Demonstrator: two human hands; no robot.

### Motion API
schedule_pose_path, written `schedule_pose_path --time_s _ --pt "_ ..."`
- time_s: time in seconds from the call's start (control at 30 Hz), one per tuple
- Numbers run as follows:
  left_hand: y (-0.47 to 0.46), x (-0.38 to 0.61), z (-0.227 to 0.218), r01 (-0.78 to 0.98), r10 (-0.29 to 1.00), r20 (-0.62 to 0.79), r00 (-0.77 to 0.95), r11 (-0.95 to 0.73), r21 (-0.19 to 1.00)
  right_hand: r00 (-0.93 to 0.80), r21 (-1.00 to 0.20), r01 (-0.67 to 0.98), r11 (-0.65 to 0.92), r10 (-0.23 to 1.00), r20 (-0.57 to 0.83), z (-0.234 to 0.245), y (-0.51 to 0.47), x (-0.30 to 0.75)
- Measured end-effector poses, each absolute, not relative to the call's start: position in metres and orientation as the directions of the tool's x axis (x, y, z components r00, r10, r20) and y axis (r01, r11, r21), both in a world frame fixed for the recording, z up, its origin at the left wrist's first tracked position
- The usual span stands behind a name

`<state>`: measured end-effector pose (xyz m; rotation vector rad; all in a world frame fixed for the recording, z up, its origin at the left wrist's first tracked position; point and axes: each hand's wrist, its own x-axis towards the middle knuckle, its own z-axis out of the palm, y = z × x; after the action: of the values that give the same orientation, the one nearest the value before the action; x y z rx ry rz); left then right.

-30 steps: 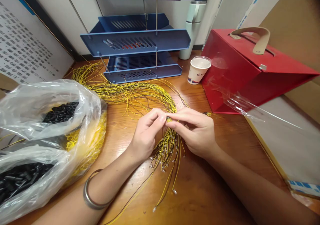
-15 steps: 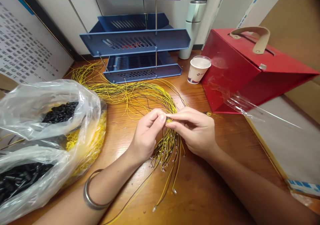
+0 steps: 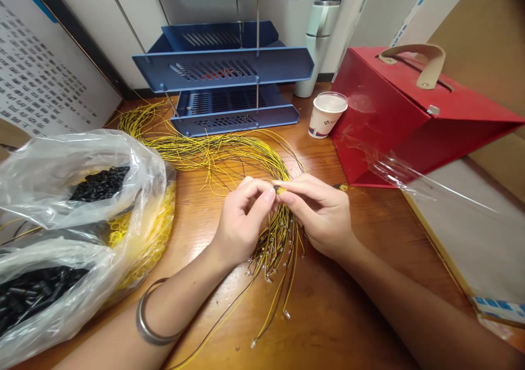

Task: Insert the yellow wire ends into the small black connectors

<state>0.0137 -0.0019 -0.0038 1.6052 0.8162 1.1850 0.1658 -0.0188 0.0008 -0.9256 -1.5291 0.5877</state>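
At the middle of the view, my left hand (image 3: 244,219) and my right hand (image 3: 322,208) meet fingertip to fingertip over the wires. Both pinch a small black-and-yellow piece (image 3: 280,190), mostly hidden by the fingers, so its exact kind does not show. Beneath the hands runs a bundle of thin yellow and brown wires (image 3: 246,148), curving from the back left. Its near ends fan out toward me and carry small shiny metal terminals (image 3: 287,314). A second small black-and-yellow piece (image 3: 342,187) lies just beyond my right hand.
On the left, clear plastic bags (image 3: 88,217) hold small black parts (image 3: 100,184), black sleeves (image 3: 36,290) and yellow rings (image 3: 141,244). Behind stand a blue tray rack (image 3: 223,71), a paper cup (image 3: 327,115) and a pale bottle (image 3: 314,58). A red box (image 3: 381,107) stands right.
The pinched piece has shifted slightly up, and more of its black and yellow surface shows between the fingertips. My hands stay together; the surrounding things have not moved.
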Motion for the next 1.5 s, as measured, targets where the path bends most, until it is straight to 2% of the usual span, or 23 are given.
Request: schedule_pose_path --time_s 0.3,0.83,1.03,1.27,1.37,1.5 --pt "-0.0011 0.0133 -0.0028 0.105 0.904 0.331 0.271 -0.37 0.923 0.05 -0.827 0.305 0.472 0.86 0.508 0.0012 -0.0215 0.1647" --pt "0.0009 0.0139 -0.0008 0.074 0.925 0.327 0.195 -0.346 0.935 0.052 -0.846 0.292 0.446 0.876 0.48 0.0015 -0.024 0.1648" --pt "-0.0002 0.0134 0.0012 -0.025 0.918 0.331 0.218 -0.334 0.942 0.025 -0.863 0.157 0.48 0.872 0.489 0.0048 -0.0228 0.1662" --pt "0.0004 0.017 -0.0009 -0.248 0.893 0.314 0.322 -0.24 0.938 -0.035 -0.941 -0.003 0.339 0.94 0.339 0.0038 -0.0177 0.1684" --pt "0.0003 0.0164 -0.0017 -0.233 0.876 0.314 0.367 -0.24 0.942 -0.055 -0.946 -0.033 0.324 0.944 0.325 0.0041 -0.0181 0.1687" --pt "-0.0003 0.0148 -0.0024 -0.098 0.868 0.313 0.386 -0.298 0.949 -0.035 -0.945 -0.085 0.314 0.947 0.318 0.0067 -0.018 0.1661"
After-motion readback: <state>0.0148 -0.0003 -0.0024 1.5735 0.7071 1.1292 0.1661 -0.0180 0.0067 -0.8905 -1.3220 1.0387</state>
